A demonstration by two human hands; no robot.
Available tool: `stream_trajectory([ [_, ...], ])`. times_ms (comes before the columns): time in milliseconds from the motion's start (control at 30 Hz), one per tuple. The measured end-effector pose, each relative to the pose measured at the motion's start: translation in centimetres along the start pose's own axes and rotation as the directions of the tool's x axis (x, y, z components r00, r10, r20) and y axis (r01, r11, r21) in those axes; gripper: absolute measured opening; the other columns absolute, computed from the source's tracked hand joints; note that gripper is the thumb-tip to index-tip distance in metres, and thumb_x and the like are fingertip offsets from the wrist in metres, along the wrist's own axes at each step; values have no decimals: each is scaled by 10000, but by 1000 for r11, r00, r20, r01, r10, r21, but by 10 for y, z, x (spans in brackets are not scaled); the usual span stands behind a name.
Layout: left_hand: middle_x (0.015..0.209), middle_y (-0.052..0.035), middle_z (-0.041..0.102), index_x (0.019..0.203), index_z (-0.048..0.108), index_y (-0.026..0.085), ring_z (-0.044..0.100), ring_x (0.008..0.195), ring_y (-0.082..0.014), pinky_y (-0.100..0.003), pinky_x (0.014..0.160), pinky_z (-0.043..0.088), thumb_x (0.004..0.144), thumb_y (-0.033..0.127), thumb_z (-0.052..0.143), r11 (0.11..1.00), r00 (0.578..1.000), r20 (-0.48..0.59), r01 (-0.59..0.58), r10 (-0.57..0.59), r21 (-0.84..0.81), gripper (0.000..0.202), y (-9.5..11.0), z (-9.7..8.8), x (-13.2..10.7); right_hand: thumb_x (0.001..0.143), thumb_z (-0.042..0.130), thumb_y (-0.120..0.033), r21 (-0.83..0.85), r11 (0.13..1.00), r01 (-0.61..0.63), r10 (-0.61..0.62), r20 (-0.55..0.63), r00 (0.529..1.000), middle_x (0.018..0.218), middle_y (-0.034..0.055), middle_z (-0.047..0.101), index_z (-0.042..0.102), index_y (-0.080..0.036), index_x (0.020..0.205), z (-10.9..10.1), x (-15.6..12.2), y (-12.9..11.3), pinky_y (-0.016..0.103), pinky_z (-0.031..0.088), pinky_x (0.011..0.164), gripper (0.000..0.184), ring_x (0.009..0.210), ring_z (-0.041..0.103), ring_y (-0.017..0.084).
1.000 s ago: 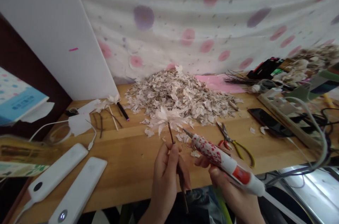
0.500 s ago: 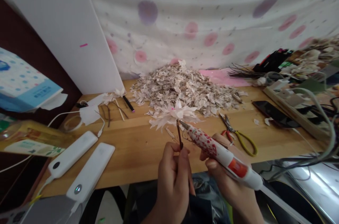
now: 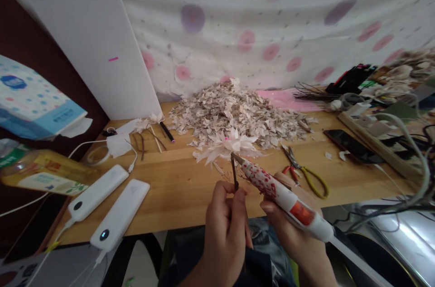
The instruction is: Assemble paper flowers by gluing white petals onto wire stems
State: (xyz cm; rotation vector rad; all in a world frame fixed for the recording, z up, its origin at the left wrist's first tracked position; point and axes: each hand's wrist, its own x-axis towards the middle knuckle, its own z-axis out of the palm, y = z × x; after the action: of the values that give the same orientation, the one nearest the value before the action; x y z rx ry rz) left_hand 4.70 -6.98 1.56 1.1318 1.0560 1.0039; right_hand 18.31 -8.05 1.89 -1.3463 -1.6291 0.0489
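The stem (image 3: pixel 234 172) is pinched in the left hand (image 3: pixel 224 221), the glue gun (image 3: pixel 272 188) gripped in the right hand (image 3: pixel 292 230) — its tip (image 3: pixel 237 158) (likely hot) should be kept steady.

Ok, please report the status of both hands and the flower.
Left hand holds dark stem. Right hand holds glue gun, nozzle near stem. White flower atop stem. Yellow-handled pliers near right hand.
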Motion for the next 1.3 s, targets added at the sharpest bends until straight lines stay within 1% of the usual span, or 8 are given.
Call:
stream_trajectory([
  [133,411,122,383,840,484,224,370,321,-62,-150,351,279,939,696,455,1000,1000,-5,9,-9,-9,482,0,0,2,1029,491,-519,-28,1000,12,-13,-26,1000,627,-40,498,496,-224,743,1,3,0,262,384,456,410,472,504,126],
  [333,399,119,387,823,479,225,365,314,-62,-149,342,262,902,731,480,999,999,-16,30,-30,-28,512,3,1,4,977,598,-467,32,997,-71,71,-20,997,579,-13,559,556,-241,745,4,-3,4,292,376,413,327,439,526,171],
  [467,389,125,373,823,480,225,352,303,-61,-148,330,250,874,755,500,998,999,-31,40,-41,-47,533,5,1,5,953,629,-426,57,992,-113,114,-21,993,601,-1,574,594,-242,757,6,-9,9,302,384,445,271,472,529,184],
  [667,395,129,380,847,477,222,356,317,-53,-132,346,268,873,757,500,997,998,-15,65,-66,-53,536,5,0,4,974,594,-430,122,988,-92,92,7,996,669,-19,522,539,-220,753,7,-6,7,287,365,493,310,521,500,148],
  [833,379,129,372,839,480,222,329,302,-57,-144,334,262,870,762,503,994,998,0,56,-56,-92,542,6,0,5,961,607,-394,157,980,-126,124,26,992,741,7,594,608,-214,818,5,-4,3,292,418,533,230,601,569,174],
  [1067,380,121,391,868,523,206,313,293,-56,-151,337,255,928,685,500,989,999,4,44,-44,-142,483,7,0,3,968,595,-411,176,969,-173,167,46,985,688,-17,516,559,-219,758,8,-8,5,289,365,512,286,557,508,154],
  [1200,372,116,396,888,550,200,302,286,-58,-155,330,234,952,646,498,982,999,7,36,-36,-188,454,3,1,2,986,570,-429,143,979,-148,144,32,989,676,-20,497,520,-226,750,9,-10,7,292,354,502,315,541,487,153],
  [1300,366,116,404,893,551,199,294,284,-51,-147,335,222,968,620,494,974,999,17,37,-34,-225,432,2,1,1,994,563,-446,116,984,-133,128,53,990,659,-22,491,507,-227,743,8,-10,8,296,355,499,338,526,480,151],
])
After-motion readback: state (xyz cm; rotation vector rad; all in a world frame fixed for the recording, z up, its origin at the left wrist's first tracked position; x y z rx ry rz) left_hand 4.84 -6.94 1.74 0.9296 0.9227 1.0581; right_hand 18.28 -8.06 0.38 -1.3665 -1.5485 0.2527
